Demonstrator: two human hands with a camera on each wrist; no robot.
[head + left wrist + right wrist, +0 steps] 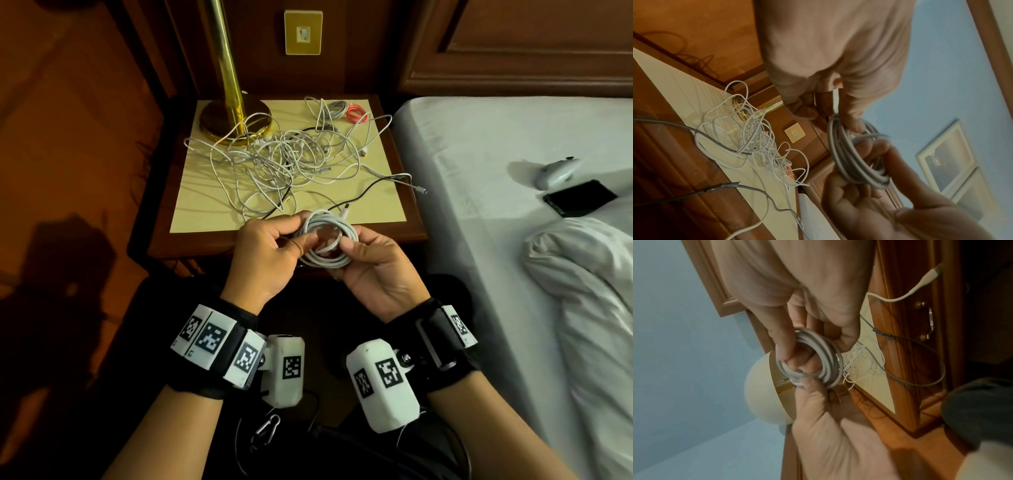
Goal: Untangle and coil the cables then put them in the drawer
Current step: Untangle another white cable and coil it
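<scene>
Both hands hold one white coiled cable [325,240] above the near edge of the worktop [383,209]: the left hand [263,260] pinches its left side with curled fingers [291,222], and the right hand [373,270] has its thumb and fingers curled round the right side. Just beyond the fingers lies a tangle of white cables [281,161], a black cable [346,202] running through it. Farther back stand a brass lamp base [219,120] and a red coil [356,114]. Right of the fingers, a bed [496,137] carries a phone [579,198] and a controller [556,173]. Only the right wrist view shows the drawer handle [929,321] on the cabinet front, and a white plug [929,274] hanging free.
</scene>
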